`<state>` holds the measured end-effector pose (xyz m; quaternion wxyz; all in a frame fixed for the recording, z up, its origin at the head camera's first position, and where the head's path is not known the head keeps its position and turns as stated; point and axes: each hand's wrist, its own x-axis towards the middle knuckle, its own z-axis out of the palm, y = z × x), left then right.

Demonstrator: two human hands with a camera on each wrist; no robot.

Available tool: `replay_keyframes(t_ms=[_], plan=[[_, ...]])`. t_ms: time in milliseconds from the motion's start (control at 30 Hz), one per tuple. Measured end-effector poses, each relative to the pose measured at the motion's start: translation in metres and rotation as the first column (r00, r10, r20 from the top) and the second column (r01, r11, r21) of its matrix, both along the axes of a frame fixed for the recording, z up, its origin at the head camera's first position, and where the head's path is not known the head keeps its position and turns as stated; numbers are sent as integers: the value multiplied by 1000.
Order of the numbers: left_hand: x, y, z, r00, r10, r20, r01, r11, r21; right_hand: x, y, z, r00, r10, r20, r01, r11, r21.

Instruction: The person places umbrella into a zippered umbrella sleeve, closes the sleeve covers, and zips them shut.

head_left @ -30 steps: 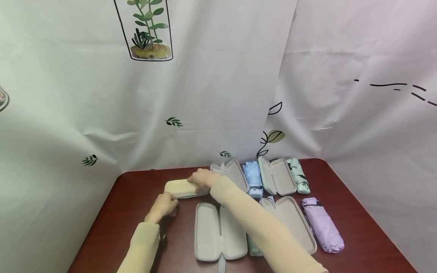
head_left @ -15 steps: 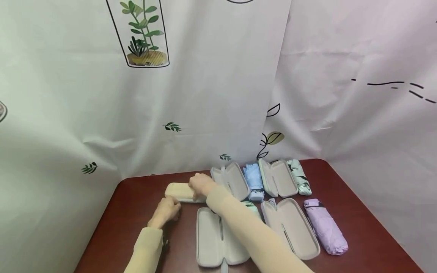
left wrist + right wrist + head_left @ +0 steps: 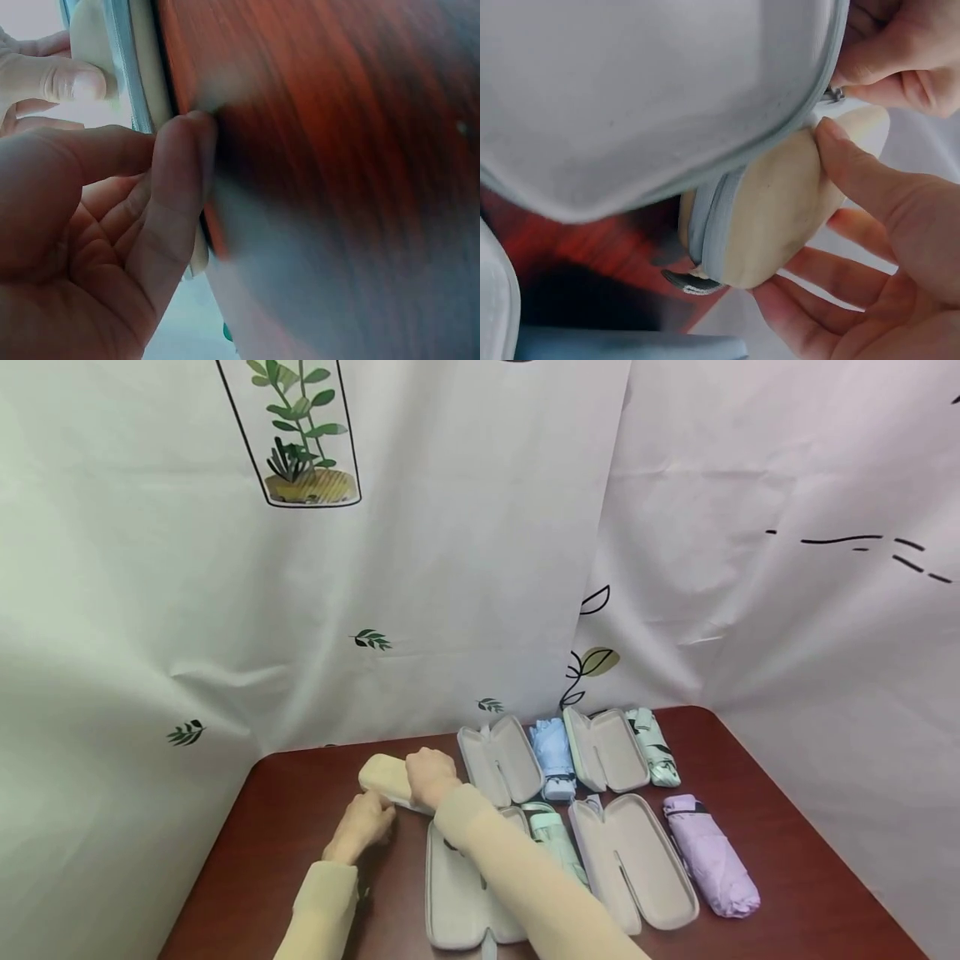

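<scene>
A closed pale yellow zip case [image 3: 386, 777] lies at the far left of the table, at a slant in the head view. My right hand [image 3: 432, 777] grips its right end, thumb on one face and fingers on the other in the right wrist view. At the case's left near corner, my left hand [image 3: 360, 828] has thumb and forefinger pinched together. Between those fingertips the right wrist view shows a small metal zipper pull [image 3: 834, 94]. A grey-blue zipper [image 3: 718, 217] runs along the case's side. In the left wrist view the fingertips hide the pull.
An open grey-lined case [image 3: 459, 893] lies just in front, partly under my right forearm. Further right are open cases [image 3: 501, 764] [image 3: 622, 752] [image 3: 652, 868] and folded umbrellas: blue [image 3: 555, 760], mint [image 3: 557, 843], pale green patterned [image 3: 655, 747] and lilac [image 3: 712, 860]. A fabric backdrop rises behind the table.
The yellow case has turned so its right end comes nearer to me. My right hand has shifted slightly left and nearer with it. The left hand stays at the left corner.
</scene>
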<state>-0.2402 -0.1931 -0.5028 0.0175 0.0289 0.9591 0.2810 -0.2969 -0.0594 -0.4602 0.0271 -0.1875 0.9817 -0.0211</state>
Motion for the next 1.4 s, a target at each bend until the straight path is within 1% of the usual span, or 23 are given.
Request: replay_keyframes(t_ms=[167, 200, 267, 333, 400, 433, 500, 567, 633, 667, 700, 767, 800, 833, 900, 967, 1000, 1067, 1100, 1167, 1200, 1300, 1400], plan=[[2, 2, -6, 997, -79, 12, 78, 996, 33, 5, -5, -6, 997, -55, -47, 55, 998, -2], [2, 3, -6, 996, -86, 3, 85, 996, 37, 5, -6, -6, 997, -59, -57, 58, 998, -7], [2, 4, -6, 997, -73, -17, 74, 997, 35, 4, -5, -5, 997, -49, -63, 48, 999, -17], [1, 5, -5, 998, -57, -29, 58, 998, 23, 0, -1, -2, 999, -5, -45, 4, 1000, -23], [0, 6, -4, 999, -44, -23, 44, 999, 16, -5, 7, 4, 998, 70, -9, -70, 997, -27], [0, 6, -4, 999, -40, -11, 40, 999, 18, -8, 12, 6, 993, 118, 14, -117, 993, -27], [-1, 5, -4, 999, -30, 12, 30, 999, 20, -15, 22, 12, 975, 217, 53, -215, 976, -41], [0, 5, -3, 999, -24, 34, 23, 999, 31, -20, 30, 17, 946, 316, 75, -315, 949, -22], [0, 4, -3, 999, -23, 45, 22, 999, 43, -22, 34, 22, 918, 388, 87, -391, 920, 19], [0, 4, -3, 998, -22, 55, 20, 999, 48, -23, 35, 24, 906, 413, 93, -419, 907, 53], [0, 4, -2, 998, -23, 60, 20, 999, 50, -23, 35, 26, 894, 438, 90, -446, 888, 112], [0, 4, -2, 998, -25, 66, 20, 998, 65, -22, 33, 29, 876, 478, 64, -477, 838, 267], [0, 4, -2, 997, -24, 66, 20, 997, 70, -22, 31, 29, 866, 498, 44, -481, 807, 343], [0, 4, -2, 997, -24, 70, 19, 997, 75, -22, 30, 29, 853, 521, 24, -482, 770, 417], [1, 2, -2, 997, -25, 74, 19, 997, 74, -22, 27, 25, 820, 573, -1, -478, 686, 549], [1, 3, -1, 996, -34, 79, 28, 997, 70, -23, 27, 21, 791, 611, -8, -484, 635, 602], [2, 2, -1, 996, -34, 86, 28, 997, 68, -24, 27, 19, 772, 635, -4, -500, 612, 612], [2, 1, 0, 996, -30, 86, 24, 998, 62, -24, 26, 15, 739, 674, 4, -528, 575, 625], [2, 0, 0, 997, -26, 79, 21, 998, 60, -24, 25, 14, 724, 690, -1, -538, 565, 625], [0, -1, 0, 997, -12, 73, 8, 998, 55, -25, 24, 12, 702, 712, -15, -547, 553, 629], [0, -1, 1, 997, -6, 74, 2, 998, 56, -25, 24, 12, 699, 715, -20, -546, 552, 630], [0, -3, 0, 997, 2, 74, -6, 999, 48, -24, 20, 12, 696, 717, -34, -544, 558, 626], [0, -4, 0, 997, 2, 72, -5, 999, 34, -24, 17, 13, 711, 703, -31, -547, 580, 604]])
